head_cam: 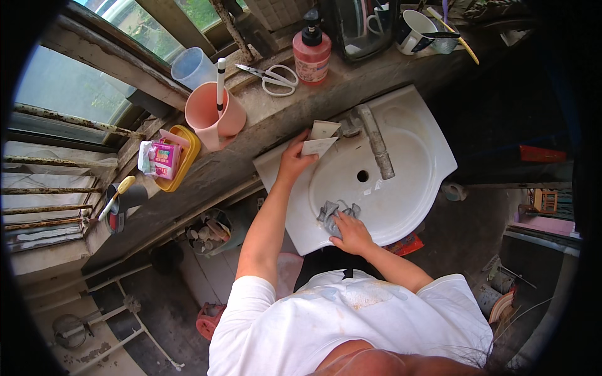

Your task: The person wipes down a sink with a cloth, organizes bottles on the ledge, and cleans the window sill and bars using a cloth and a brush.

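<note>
My left hand (pixel 295 160) is at the basin's back left corner, gripping a pale flat-sided object (pixel 319 147). Two whitish faces of it stick out past the fingers; whether it is a small box or a folded card I cannot tell. Down at the front left of the white ceramic washbasin (pixel 404 202), my right hand (pixel 352 234) presses on a crumpled grey cloth (pixel 331 219). Part of the cloth is hidden under the fingers. A worn metal faucet (pixel 375 141) reaches over the bowl, close to the round drain hole (pixel 362 176).
Along the ledge stand a pink mug (pixel 207 110), white-handled scissors (pixel 280 81), a red pump bottle (pixel 312 58), a yellow soap dish (pixel 186 174) with a pink packet (pixel 164 160), and a white mug (pixel 415 28). A bucket (pixel 230 235) sits below, left of the basin.
</note>
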### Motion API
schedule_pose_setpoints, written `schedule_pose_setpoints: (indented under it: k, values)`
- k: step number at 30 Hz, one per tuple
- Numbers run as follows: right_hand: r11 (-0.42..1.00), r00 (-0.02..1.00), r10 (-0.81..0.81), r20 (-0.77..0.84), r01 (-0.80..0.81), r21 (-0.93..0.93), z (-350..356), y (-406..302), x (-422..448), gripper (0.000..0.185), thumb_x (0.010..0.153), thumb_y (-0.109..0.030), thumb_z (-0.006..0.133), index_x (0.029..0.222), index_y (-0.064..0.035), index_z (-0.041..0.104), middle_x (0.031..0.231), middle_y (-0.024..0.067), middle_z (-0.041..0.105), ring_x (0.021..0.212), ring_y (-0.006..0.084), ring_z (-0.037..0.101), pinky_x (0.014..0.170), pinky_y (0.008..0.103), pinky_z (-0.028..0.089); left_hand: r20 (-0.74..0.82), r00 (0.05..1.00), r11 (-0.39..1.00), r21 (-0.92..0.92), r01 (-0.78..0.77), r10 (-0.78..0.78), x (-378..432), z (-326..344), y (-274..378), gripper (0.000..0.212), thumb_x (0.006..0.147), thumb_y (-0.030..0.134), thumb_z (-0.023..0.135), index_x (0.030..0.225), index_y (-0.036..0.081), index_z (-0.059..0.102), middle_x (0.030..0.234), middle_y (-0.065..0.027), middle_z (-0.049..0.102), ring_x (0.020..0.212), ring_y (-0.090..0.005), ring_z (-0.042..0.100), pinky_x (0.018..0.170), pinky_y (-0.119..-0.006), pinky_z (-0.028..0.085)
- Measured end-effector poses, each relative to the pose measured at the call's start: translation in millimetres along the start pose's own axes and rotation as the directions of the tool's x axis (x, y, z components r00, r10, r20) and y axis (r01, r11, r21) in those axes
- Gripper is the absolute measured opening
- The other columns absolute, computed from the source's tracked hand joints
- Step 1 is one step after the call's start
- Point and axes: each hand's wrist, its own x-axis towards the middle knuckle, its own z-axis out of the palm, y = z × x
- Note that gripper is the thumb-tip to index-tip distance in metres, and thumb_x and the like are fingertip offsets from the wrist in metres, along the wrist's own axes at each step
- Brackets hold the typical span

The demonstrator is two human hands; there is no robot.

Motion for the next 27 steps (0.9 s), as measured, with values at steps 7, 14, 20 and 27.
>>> schedule_pose_setpoints:
  k: [7,14,20,27]
  values:
    - [1.0,1.0,0.002,0.009,-0.002,0.017,2,1,2,0.062,0.073,-0.035,0.063,0.123,-0.0029,0.045,0.126,0.022,0.044,0.111,0.0365,0.046,0.092,0.0427,0.038,-0.044,0.999,0.99,-0.138,0.021,-0.027,-15,-3,-22,0.046,0.071,-0.002,0.065,0.115,0.001,0.054,0.109,-0.0049,0.058,0.098,-0.0143,0.055,0.085,-0.028,0.043]
    - [1.0,1.0,0.005,0.011,-0.005,0.026,2,2,2,0.062,0.072,-0.035,0.064,0.122,-0.0026,0.045,0.125,0.0218,0.044,0.111,0.0364,0.046,0.092,0.0429,0.038,-0.075,0.99,0.961,-0.259,0.093,-0.116,-26,-11,-26,0.048,0.069,-0.005,0.064,0.115,-0.001,0.054,0.126,-0.0058,0.047,0.108,-0.0156,0.049,0.089,-0.027,0.04]
    - [0.999,1.0,0.011,0.017,-0.011,0.03,2,2,3,0.062,0.072,-0.036,0.064,0.121,-0.0018,0.046,0.126,0.0218,0.044,0.111,0.0361,0.046,0.092,0.0431,0.038,-0.185,0.973,0.932,-0.358,0.063,-0.137,-45,-19,-18,0.049,0.071,-0.005,0.06,0.119,0.003,0.052,0.105,-0.0048,0.06,0.098,-0.0154,0.055,0.085,-0.029,0.043]
    - [1.0,1.0,0.007,0.01,-0.008,0.023,4,4,3,0.061,0.072,-0.036,0.063,0.121,-0.0029,0.046,0.126,0.0208,0.044,0.11,0.0346,0.047,0.091,0.0429,0.039,-0.382,0.897,0.89,-0.455,0.026,-0.222,-57,-39,-19,0.043,0.071,-0.006,0.059,0.114,0.001,0.055,0.106,-0.0051,0.06,0.096,-0.0149,0.056,0.083,-0.028,0.043]
